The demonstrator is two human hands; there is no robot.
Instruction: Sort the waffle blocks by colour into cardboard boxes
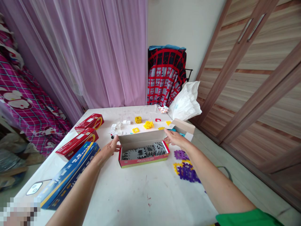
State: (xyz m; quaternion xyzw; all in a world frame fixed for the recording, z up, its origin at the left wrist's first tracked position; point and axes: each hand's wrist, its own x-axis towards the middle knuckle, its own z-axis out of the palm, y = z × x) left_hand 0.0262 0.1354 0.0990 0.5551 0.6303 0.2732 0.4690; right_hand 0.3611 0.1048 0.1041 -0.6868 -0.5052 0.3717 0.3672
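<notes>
A long cardboard box (144,162) with a red and green front stands open at the middle of the table. Grey interlocking plastic blocks (134,154) lie inside, some joined together. My left hand (112,148) grips the box at its left end, thumb near the back corner. At the opposite end my right hand (174,138) grips the right back corner, its fingers over the rim. Right of the box lie purple blocks (188,173) with yellow blocks (176,169) among them, partly behind my right forearm.
Two red boxes (77,142) and a blue box (70,171) lie along the left, near a phone (35,188). Behind are white blocks (118,126), yellow blocks (148,125) and a white plastic bag (185,102). Another open carton (184,127) sits at the right edge of the table (131,194).
</notes>
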